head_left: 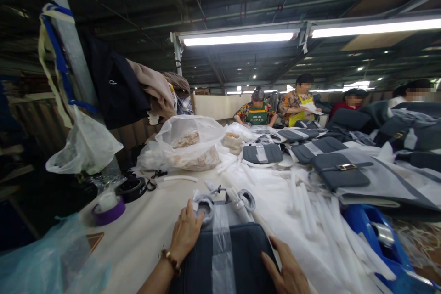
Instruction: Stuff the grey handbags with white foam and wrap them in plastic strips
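Note:
A dark blue-grey bag (pixel 248 248) lies before me at the table's near edge, with clear plastic film (pixel 221 239) running down its middle. Plastic-wrapped strap loops (pixel 247 200) and a white foam tube (pixel 238 204) stick out past its far edge. My left hand (pixel 186 229), with a beaded bracelet on the wrist, rests at the bag's far left corner; its outstretched fingers touch the left wrapped loop. On the right side of the bag lies my right hand (pixel 285 264), fingers apart, thumb and forefinger along the edge. The bag's near end falls outside the view.
Purple tape (pixel 108 211) and a black roll (pixel 131 188) sit at left, near bulging plastic bags (pixel 189 142). White foam tubes (pixel 330 225), a blue tape dispenser (pixel 377 234) and stacked dark bags (pixel 339 170) fill the right. Several co-workers (pixel 257 112) are at the far side.

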Demonstrator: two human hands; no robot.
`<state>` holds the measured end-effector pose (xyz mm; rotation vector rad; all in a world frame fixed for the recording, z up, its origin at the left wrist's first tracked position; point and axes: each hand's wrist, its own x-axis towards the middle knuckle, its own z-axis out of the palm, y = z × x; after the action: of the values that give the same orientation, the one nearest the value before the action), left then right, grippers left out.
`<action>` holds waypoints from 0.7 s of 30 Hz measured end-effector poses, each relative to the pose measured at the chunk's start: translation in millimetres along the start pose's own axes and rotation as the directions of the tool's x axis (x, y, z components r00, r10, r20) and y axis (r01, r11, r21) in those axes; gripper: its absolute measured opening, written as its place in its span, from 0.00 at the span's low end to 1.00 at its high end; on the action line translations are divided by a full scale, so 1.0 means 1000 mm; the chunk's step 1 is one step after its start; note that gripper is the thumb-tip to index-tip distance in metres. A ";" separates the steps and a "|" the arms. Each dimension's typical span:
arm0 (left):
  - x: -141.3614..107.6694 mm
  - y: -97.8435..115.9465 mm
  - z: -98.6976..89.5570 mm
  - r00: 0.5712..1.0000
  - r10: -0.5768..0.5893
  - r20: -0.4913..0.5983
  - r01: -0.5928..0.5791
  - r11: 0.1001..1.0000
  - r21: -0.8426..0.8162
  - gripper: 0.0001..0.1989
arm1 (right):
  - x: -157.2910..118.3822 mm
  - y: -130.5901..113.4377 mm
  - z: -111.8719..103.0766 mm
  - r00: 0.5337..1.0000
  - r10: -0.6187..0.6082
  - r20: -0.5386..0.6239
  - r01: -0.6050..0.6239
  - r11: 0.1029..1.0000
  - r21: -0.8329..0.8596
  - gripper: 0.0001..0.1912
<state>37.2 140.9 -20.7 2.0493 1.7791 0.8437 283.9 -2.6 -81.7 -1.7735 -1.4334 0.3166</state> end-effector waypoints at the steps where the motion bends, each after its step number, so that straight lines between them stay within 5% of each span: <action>1: -0.001 0.002 -0.003 1.000 0.002 -0.021 -0.002 1.000 -0.022 0.25 | 0.006 -0.006 -0.002 1.000 -0.021 -0.017 0.021 1.000 -0.001 0.24; 6: 0.007 0.032 -0.004 0.995 0.087 -0.039 -0.094 0.950 -0.297 0.17 | 0.053 -0.042 -0.005 0.999 -0.021 0.038 0.024 0.996 -0.089 0.18; 12: 0.033 0.074 0.055 0.977 0.000 0.212 0.128 0.799 -0.588 0.15 | 0.102 -0.073 0.010 0.997 0.027 0.075 -0.008 0.972 -0.236 0.22; 16: 0.038 0.078 0.088 0.953 -0.028 0.303 0.236 0.697 -0.678 0.13 | 0.116 -0.075 0.026 0.992 0.080 0.101 -0.045 0.952 -0.304 0.33; 21: 0.034 0.066 0.103 0.939 -0.032 0.343 0.284 0.634 -0.719 0.15 | 0.126 -0.068 0.036 0.977 0.173 0.122 -0.121 0.929 -0.350 0.46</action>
<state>154.3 177.3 -55.5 1.3310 1.1110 0.9461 253.7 127.9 -20.0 -2.1856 -1.5347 0.2990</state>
